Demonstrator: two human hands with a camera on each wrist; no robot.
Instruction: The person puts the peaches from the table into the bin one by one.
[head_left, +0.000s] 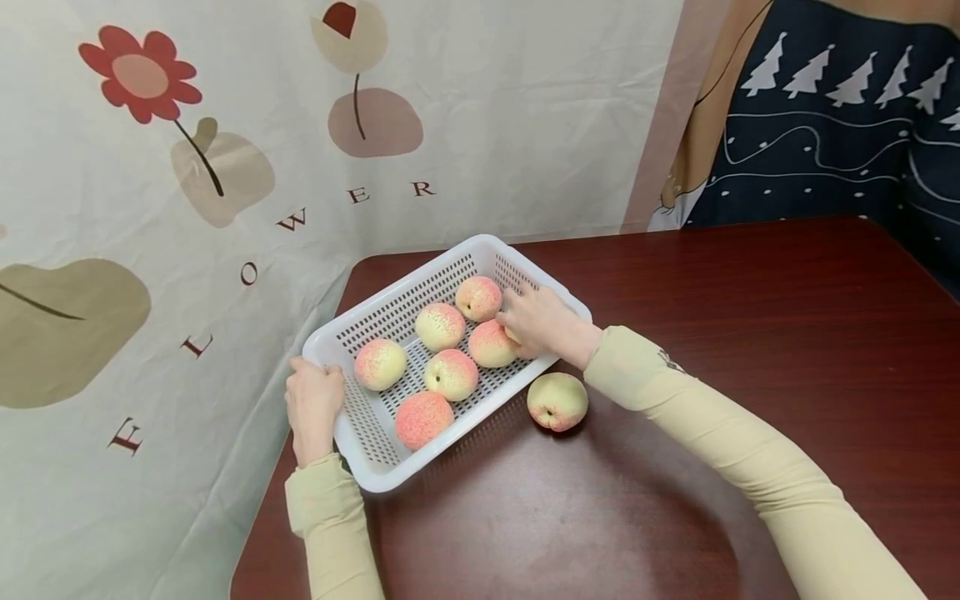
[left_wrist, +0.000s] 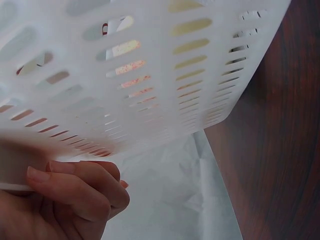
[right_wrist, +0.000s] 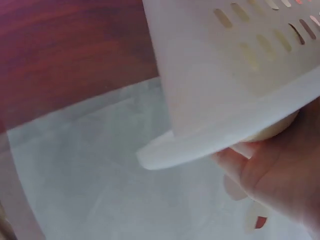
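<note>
A white plastic basket (head_left: 352, 467) with slotted walls stands at an angle on the table and bears several pink-and-yellow peaches (head_left: 381, 364). My left hand (head_left: 313, 404) grips the rim at its left end; curled fingers (left_wrist: 75, 187) show under that rim in the left wrist view. Over the basket's right end, my right hand (head_left: 542, 321) holds a peach (right_wrist: 277, 130), mostly hidden by the hand and the basket's rim. Close by lies another peach (head_left: 491, 344) inside the basket. One greener peach (head_left: 557, 402) rests on the table just outside the near long side.
The dark red-brown table (head_left: 750, 333) extends to the right and toward me. Behind and left of it hangs a pale cloth (head_left: 525, 125) with printed flowers and letters. A dark blue cloth with white trees (head_left: 817, 142) is at the far right.
</note>
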